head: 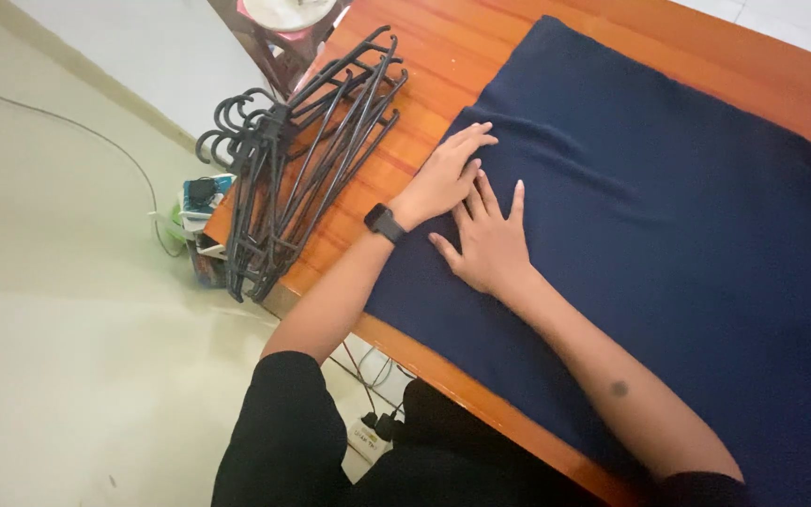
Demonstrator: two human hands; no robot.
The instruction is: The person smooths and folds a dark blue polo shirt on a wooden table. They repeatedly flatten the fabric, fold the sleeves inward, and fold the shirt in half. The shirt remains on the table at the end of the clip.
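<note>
While both your hands lie flat on the navy cloth (668,235), neither one grips anything: fingers straight, palms down, released. Left hand (446,176) sits at the cloth's left edge, fingertips pointing up and right along a raised fold line. Right hand (490,242) is just beside it, lower and further onto the cloth, fingers spread and pointing away from you; the two hands nearly touch, left thumb side by right fingertips.

The cloth is spread over most of the wooden desk (424,56), its long axis running from near your body, bottom left, out to the far right. Nearly all of the fabric lies to the right of and beyond both hands, so the right hand is nearer to the bulk and the left is nearer to the edge. A soft ridge runs off to the right from the left fingertips.

A black watch (384,223) is on the left wrist. A stack of black hangers (302,160) lies on the desk left of the cloth, near the left hand, apart from it, hooks overhanging the desk edge. A power strip (373,434) sits on the floor below.
</note>
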